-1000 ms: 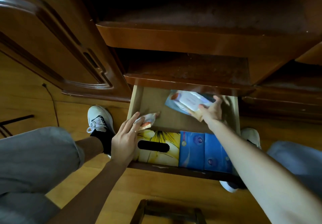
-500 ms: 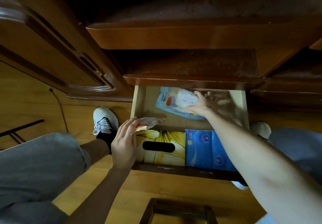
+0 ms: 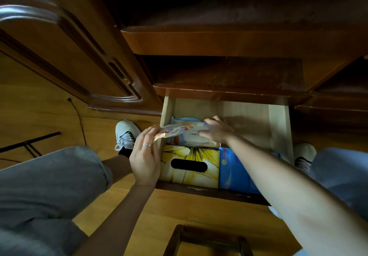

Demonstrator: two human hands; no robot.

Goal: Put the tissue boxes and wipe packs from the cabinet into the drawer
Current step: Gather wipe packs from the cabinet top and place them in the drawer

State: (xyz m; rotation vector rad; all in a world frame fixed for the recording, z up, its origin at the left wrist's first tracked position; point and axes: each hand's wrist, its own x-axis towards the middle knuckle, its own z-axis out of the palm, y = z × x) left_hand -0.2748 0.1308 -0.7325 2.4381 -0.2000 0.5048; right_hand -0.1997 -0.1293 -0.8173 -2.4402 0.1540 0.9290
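The light wooden drawer [image 3: 278,124] stands pulled out below the cabinet shelves. At its front lie a yellow flower-print tissue box [image 3: 191,166] and blue tissue packs [image 3: 233,172]. My right hand [image 3: 216,129] presses a blue-and-white wipe pack [image 3: 191,136] down behind the yellow box, at the drawer's left side. My left hand [image 3: 145,154] pinches a small white-and-orange wipe pack [image 3: 173,131] over the drawer's left wall, just above the other pack.
An open cabinet door [image 3: 65,56] hangs at the left. Dark empty shelves [image 3: 229,72] sit above the drawer. My knees and white shoes [image 3: 126,133] flank the drawer on the wooden floor. A dark wooden frame [image 3: 207,239] lies near the bottom edge.
My right hand has moved the blue-and-white pack from the drawer's back middle down to the left, behind the yellow box. My left hand has lifted its small pack slightly toward it.
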